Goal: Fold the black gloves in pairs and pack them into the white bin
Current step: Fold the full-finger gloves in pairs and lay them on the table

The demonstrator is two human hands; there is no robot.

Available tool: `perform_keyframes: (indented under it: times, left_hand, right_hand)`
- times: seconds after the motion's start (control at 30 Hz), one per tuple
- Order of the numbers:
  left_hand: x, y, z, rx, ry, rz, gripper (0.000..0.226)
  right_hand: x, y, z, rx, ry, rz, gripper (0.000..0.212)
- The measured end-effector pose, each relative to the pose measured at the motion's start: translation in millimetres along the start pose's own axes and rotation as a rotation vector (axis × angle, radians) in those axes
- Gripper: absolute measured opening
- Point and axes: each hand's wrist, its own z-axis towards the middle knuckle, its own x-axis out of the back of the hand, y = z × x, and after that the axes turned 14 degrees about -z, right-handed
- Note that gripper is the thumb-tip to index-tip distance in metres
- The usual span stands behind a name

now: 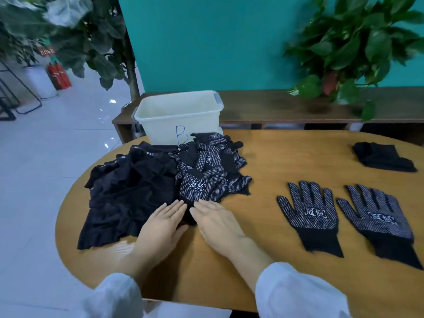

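Observation:
A heap of black gloves with white dots (pixel 207 171) lies in the middle of the wooden table (pixel 286 157), in front of the white bin (pixel 181 115) marked with a blue B. My left hand (pixel 164 222) and my right hand (pixel 218 222) lie flat side by side at the heap's near edge, fingers straight, touching the cuff of the nearest glove. Two more dotted gloves lie flat, palm up, at the right: one (pixel 313 214) beside the other (pixel 380 223). Nothing is held.
A pile of plain black cloth (pixel 128 191) lies left of the gloves, reaching the table's left edge. A small folded black stack (pixel 383 157) sits at the far right. Behind the table runs a low wooden shelf (pixel 298 109) with a potted plant (pixel 344 53).

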Motion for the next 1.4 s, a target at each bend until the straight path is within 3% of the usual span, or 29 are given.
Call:
perform_keyframes:
  times: [0.17, 0.3, 0.4, 0.53, 0.7, 0.87, 1.07, 1.17, 1.4]
  left_hand:
    - [-4.7, -2.6, -0.3, -0.026, 0.034, -0.016, 0.054]
    - [-4.3, 2.1, -3.1, -0.002, 0.025, -0.024, 0.053]
    - [-2.3, 12.9, -10.9, -0.035, 0.035, -0.051, 0.059]
    - [-4.2, 34.0, -28.0, -0.135, 0.039, -0.139, 0.071]
    - [-5.7, 64.1, -46.8, -0.214, -0.007, -0.199, 0.044]
    - [-0.1, 89.0, -55.6, -0.230, 0.001, -0.264, 0.041]
    - [3.8, 98.1, -46.1, -0.112, 0.054, -0.426, 0.043]
    - [7.3, 98.9, -40.7, -0.069, 0.064, -0.485, 0.045]
    - [2.9, 89.5, -37.6, -0.086, 0.026, -0.469, 0.043]
  right_hand:
    - [-11.1, -2.9, 18.5, 0.062, -0.185, -0.073, 0.024]
    - [-11.4, -1.9, 14.1, 0.065, -0.150, -0.070, 0.019]
    - [-8.8, 2.4, -6.5, 0.092, -0.029, 0.001, 0.008]
    - [-0.6, 9.0, -50.0, 0.072, 0.006, 0.171, 0.032]
    - [17.6, 15.5, -91.5, -0.018, -0.012, 0.327, 0.031]
    - [29.0, 19.1, -119.0, -0.164, -0.011, 0.465, 0.036]
    - [32.8, 22.3, -126.8, -0.142, -0.124, 0.327, 0.070]
    - [27.4, 19.1, -121.8, -0.160, -0.010, 0.213, 0.052]
    - [25.2, 16.4, -113.4, -0.288, 0.105, 0.266, 0.025]
